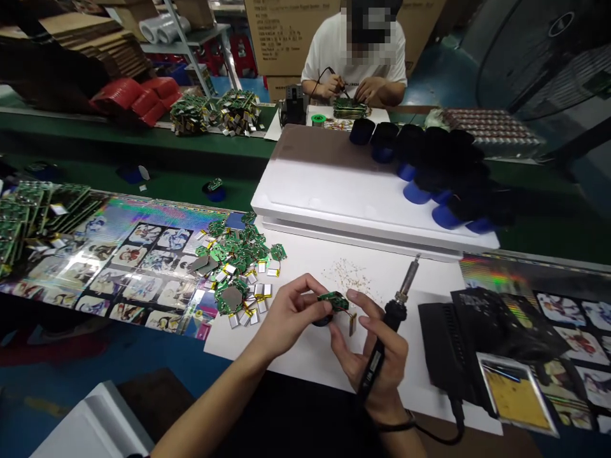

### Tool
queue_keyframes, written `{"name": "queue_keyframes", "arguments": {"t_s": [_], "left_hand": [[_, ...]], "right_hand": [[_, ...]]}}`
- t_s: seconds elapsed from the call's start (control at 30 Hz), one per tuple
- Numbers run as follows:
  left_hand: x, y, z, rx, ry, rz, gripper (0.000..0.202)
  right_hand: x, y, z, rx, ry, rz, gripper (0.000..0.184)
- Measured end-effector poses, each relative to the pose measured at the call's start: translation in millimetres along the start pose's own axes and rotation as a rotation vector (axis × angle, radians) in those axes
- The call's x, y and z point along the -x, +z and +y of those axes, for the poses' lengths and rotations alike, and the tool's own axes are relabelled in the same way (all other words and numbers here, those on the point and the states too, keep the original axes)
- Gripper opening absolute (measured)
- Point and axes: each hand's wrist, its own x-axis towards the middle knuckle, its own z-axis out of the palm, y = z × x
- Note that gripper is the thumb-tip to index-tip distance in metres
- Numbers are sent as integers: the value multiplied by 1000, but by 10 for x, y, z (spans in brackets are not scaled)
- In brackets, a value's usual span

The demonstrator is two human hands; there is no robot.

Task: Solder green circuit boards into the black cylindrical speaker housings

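Observation:
My left hand (292, 313) pinches a small round green circuit board (333, 300) over the white sheet (429, 280). A small silver battery (352, 323) dangles from the board on wires. My right hand (377, 346) touches the board's right edge with its fingertips. That same hand has a black soldering iron (389, 324) tucked between the fingers, with the metal tip pointing up and away. A heap of similar green boards with silver batteries (236, 273) lies just left of my hands.
A black soldering station (458, 346) stands at the right with a cable running to the iron. A white foam block (334, 191) carrying dark blue cylinders (429, 172) lies beyond. Stacked boards (28, 210) sit far left. A person across the green belt solders too.

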Motion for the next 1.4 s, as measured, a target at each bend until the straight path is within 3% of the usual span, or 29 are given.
{"name": "queue_keyframes", "arguments": {"t_s": [0.23,0.47,0.63,0.8,0.87,0.97,1.03,1.13,1.27,1.33,1.4], "left_hand": [[7,204,-153,188,-34,-13,33],[22,163,-165,193,-101,-50,40],[56,8,-57,-27,-137,-161,32],[113,-315,42,-554,113,25,20],[128,-452,22,-743,187,6,34],[124,-551,-98,-856,161,-153,65],[91,-535,-213,-848,144,-188,67],[-2,-440,-350,-793,168,-227,52],[-139,-296,-393,-831,194,-325,54],[-182,-240,-397,-907,248,-288,53],[-195,-201,-414,-958,309,-197,34]], "right_hand": [[122,-77,121,69,-14,37,72],[81,-160,50,60,-86,-10,81],[106,-248,16,1,16,-118,73],[148,-375,75,-85,154,-51,68],[173,-430,111,-104,187,-12,65],[214,-487,150,-93,234,34,62],[232,-501,156,-60,253,38,61],[235,-500,140,-16,260,29,58],[210,-501,131,-16,248,43,58],[204,-509,144,-12,247,62,59],[210,-519,163,2,252,74,59]]}}
